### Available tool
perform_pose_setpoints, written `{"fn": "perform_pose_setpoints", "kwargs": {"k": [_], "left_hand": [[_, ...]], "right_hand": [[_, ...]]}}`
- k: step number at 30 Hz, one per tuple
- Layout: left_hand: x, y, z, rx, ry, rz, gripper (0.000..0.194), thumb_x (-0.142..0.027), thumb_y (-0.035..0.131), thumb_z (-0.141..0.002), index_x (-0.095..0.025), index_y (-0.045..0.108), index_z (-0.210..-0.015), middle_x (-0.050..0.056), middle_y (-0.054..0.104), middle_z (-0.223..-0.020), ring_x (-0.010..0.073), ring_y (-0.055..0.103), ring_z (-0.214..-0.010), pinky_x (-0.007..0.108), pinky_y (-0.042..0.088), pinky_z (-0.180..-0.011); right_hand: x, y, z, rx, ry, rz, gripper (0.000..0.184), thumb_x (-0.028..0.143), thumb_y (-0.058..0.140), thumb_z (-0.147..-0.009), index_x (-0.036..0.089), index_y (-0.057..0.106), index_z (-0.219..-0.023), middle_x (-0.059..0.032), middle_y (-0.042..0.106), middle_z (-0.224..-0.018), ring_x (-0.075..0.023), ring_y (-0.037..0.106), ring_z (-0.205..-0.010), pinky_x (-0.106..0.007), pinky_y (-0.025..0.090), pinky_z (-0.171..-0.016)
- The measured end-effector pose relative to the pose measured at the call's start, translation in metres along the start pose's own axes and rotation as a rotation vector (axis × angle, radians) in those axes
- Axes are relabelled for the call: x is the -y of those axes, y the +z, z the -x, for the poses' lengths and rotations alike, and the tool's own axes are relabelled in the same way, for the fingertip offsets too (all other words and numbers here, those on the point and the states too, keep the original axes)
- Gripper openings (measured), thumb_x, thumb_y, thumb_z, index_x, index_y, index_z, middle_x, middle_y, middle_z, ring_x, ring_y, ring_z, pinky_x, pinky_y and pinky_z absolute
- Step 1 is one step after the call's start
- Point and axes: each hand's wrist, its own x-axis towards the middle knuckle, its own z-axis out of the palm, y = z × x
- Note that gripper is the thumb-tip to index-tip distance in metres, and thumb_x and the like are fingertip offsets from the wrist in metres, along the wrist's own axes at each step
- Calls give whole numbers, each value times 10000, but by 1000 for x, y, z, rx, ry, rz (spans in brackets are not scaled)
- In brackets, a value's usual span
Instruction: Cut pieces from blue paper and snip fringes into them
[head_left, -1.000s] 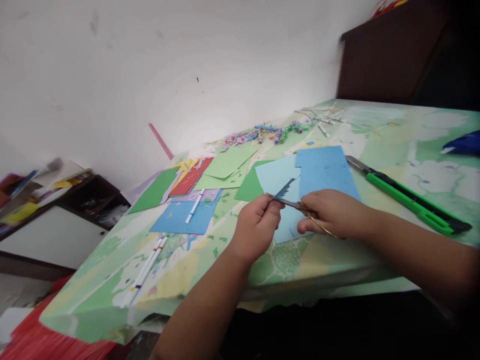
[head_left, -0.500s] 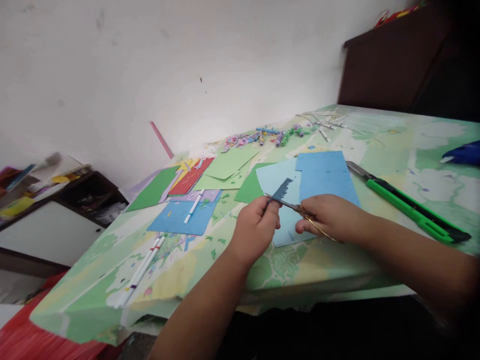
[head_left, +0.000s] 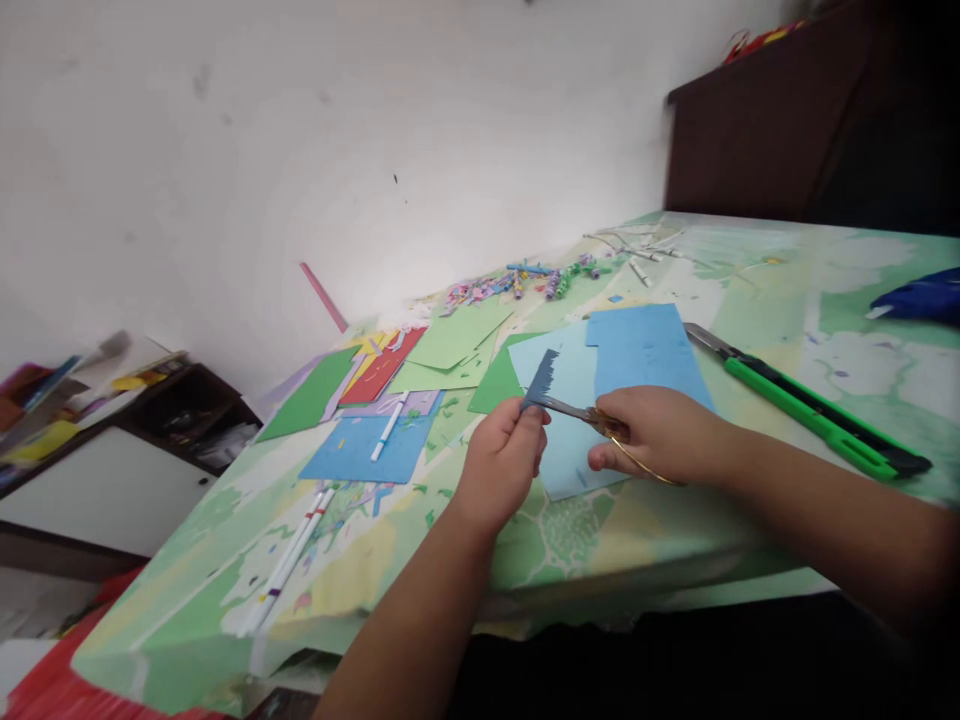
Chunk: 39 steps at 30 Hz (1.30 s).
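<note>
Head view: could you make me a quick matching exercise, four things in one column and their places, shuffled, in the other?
1. Scissors
2. Cutter
3. Fringed paper
4. Red sheet

A. Pinched in the left hand
B. Beside the light green sheets
C. Lying on the tablecloth, blade out
D. Held in the right hand

Pairs: 1-D, 2-C, 3-A, 4-B

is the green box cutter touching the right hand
Apart: the head view shows patterned tablecloth between the green box cutter and the right hand.
</note>
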Motion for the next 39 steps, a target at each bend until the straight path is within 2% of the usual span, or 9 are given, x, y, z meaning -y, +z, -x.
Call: {"fn": "perform_pose_setpoints", "kwargs": {"k": [4,12,18,27,35,39], "left_hand": [[4,0,0,-63,35,-24,223,-327,362,-817,-173,476,-703,-66,375,-448,63,349,-420,186,298,-431],[11,5,0,65,67,-237,215,-322,375,-798,-182,513,-714,-35,449,-503,97,424,-505,216,331,-510],[5,6,2,93,181,-363,201,-270,362,-807,-177,509,-706,-5,532,-645,112,470,-612,237,351,-586],[9,7,4,88,250,-348,227,-283,342,-832,-182,501,-706,-2,548,-673,106,479,-626,230,352,-602],[6,6,3,116,235,-320,229,-254,351,-822,-172,508,-676,8,575,-701,104,492,-638,229,365,-604],[7,7,2,102,193,-334,229,-270,355,-816,-174,504,-671,3,558,-663,112,492,-631,236,360,-598]], "right_hand": [[0,1,2,-13,-46,-47,409,602,436,-687,196,433,-639,-14,491,-607,-128,387,-518,-237,238,-470],[-1,5,3,62,-124,-220,367,556,434,-713,189,434,-704,-18,486,-640,-132,401,-540,-249,270,-501],[2,4,7,48,-132,-277,360,540,455,-711,184,415,-751,-42,495,-727,-144,420,-588,-263,305,-526],[-2,8,6,50,-201,-330,380,559,431,-720,183,409,-767,-32,479,-716,-142,409,-587,-269,313,-533],[-6,7,5,97,-297,-368,388,552,384,-750,168,420,-802,-33,484,-720,-146,418,-609,-267,315,-539],[-7,9,4,118,-273,-344,382,553,378,-752,175,413,-784,-29,484,-703,-143,418,-594,-264,312,-531]]}}
